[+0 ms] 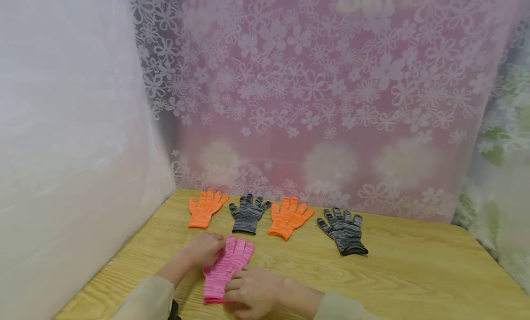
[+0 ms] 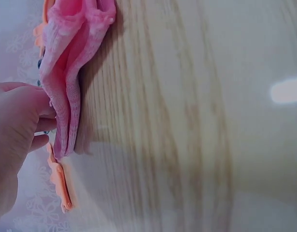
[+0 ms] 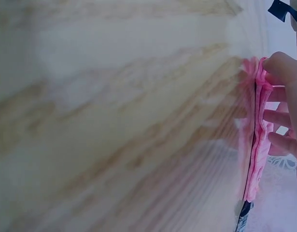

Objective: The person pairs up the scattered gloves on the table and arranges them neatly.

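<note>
Both hands are on the same pink glove (image 1: 223, 275), apart from each other: the left hand (image 1: 205, 250) touches its upper left edge, and the right hand (image 1: 256, 290) is at its lower right edge, by the cuff. Whether either pinches the cloth or only presses on it, I cannot tell. In the right wrist view the thumb is at the cuff end and the other fingers touch the upper face.

That glove lies on the table (image 1: 414, 265) at the lower middle of the frame, fingers pointing up the picture. Beyond it runs a row: left orange glove (image 1: 203, 213), left grey glove (image 1: 248, 215), right orange glove (image 1: 289, 219), and right grey glove (image 1: 343, 231) farthest right, all spread out with none touched.

The step in hand looks like straightening the pink one. The left wrist view shows its edge in folds, with a gap between layers, so the next move probably calls for light smoothing outward from both edges, then lifting away without dragging the cuff.
</note>
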The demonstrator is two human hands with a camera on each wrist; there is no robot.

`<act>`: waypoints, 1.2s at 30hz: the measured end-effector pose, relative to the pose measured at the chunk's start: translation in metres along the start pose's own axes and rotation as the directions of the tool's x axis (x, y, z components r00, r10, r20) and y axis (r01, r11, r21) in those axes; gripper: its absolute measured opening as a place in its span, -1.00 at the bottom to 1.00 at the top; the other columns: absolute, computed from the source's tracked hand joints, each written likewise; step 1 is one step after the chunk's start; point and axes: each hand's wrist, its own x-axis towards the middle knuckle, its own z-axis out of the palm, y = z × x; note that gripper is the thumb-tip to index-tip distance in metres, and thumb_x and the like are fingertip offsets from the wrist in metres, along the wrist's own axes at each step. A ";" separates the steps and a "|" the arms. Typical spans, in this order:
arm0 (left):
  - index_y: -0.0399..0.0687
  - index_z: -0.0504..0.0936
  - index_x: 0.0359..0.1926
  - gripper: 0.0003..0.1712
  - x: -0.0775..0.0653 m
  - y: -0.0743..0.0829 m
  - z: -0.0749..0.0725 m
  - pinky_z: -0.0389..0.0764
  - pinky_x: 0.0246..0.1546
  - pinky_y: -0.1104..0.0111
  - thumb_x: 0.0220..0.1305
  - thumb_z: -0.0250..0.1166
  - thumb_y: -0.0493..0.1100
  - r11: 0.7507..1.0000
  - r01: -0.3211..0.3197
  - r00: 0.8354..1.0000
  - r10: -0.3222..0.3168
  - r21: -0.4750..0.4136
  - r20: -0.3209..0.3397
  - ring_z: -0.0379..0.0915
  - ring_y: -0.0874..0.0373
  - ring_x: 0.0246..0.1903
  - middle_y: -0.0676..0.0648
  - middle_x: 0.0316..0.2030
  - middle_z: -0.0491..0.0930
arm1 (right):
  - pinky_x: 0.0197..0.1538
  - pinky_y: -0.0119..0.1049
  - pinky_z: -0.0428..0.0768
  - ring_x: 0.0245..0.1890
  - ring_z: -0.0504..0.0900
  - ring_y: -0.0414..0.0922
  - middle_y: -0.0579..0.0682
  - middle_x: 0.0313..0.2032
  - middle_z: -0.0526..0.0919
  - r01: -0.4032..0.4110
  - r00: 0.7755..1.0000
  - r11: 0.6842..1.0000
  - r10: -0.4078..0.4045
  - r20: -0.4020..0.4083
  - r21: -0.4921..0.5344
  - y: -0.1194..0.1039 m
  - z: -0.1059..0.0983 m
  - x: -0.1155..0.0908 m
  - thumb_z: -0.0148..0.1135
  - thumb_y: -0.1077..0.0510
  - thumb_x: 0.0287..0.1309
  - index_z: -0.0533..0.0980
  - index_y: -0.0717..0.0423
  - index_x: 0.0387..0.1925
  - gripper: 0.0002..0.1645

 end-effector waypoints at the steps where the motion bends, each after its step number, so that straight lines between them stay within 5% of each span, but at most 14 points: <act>1: 0.01 0.50 -0.53 -0.85 0.000 0.000 -0.001 0.45 -0.46 0.35 0.16 0.21 -0.24 1.000 0.003 1.000 -0.003 -0.003 0.003 0.36 0.19 -0.56 0.09 -0.55 0.39 | -0.03 -0.50 0.34 -0.06 0.43 -0.33 -0.31 -0.06 0.53 -0.007 1.000 1.000 0.007 0.005 0.007 0.000 0.000 0.000 0.05 -0.20 0.20 0.51 -0.23 0.00 -0.62; 15: 0.00 0.52 -0.51 -0.86 0.004 -0.002 -0.006 0.46 -0.43 0.33 0.18 0.22 -0.21 1.000 0.007 1.000 -0.007 0.005 0.011 0.37 0.17 -0.52 0.09 -0.54 0.39 | 0.04 -0.59 0.34 -0.01 0.43 -0.34 -0.27 -0.02 0.54 -0.008 1.000 0.991 0.006 0.021 0.135 0.003 -0.004 -0.001 0.00 -0.13 0.28 0.52 -0.16 0.04 -0.62; 28: -0.04 0.56 -0.51 -0.88 0.011 0.000 -0.009 0.45 -0.46 0.40 0.15 0.26 -0.26 0.993 0.025 1.000 -0.023 -0.115 0.016 0.36 0.25 -0.53 0.09 -0.53 0.43 | 0.12 -0.59 0.29 0.06 0.44 -0.34 -0.22 0.04 0.54 -0.011 0.999 0.972 0.002 0.040 0.233 0.000 0.000 -0.003 -0.05 -0.13 0.33 0.46 -0.09 0.09 -0.59; 36: 0.01 0.66 -0.48 -0.89 0.019 0.005 -0.010 0.53 -0.31 0.37 0.16 0.27 -0.21 0.990 -0.138 0.990 0.138 -0.004 0.006 0.50 0.23 -0.42 0.09 -0.48 0.56 | 0.13 -0.58 0.28 0.04 0.47 -0.33 -0.21 0.02 0.56 0.032 0.999 0.983 -0.028 -0.022 0.183 0.000 0.002 -0.004 -0.02 -0.13 0.30 0.51 -0.09 0.03 -0.61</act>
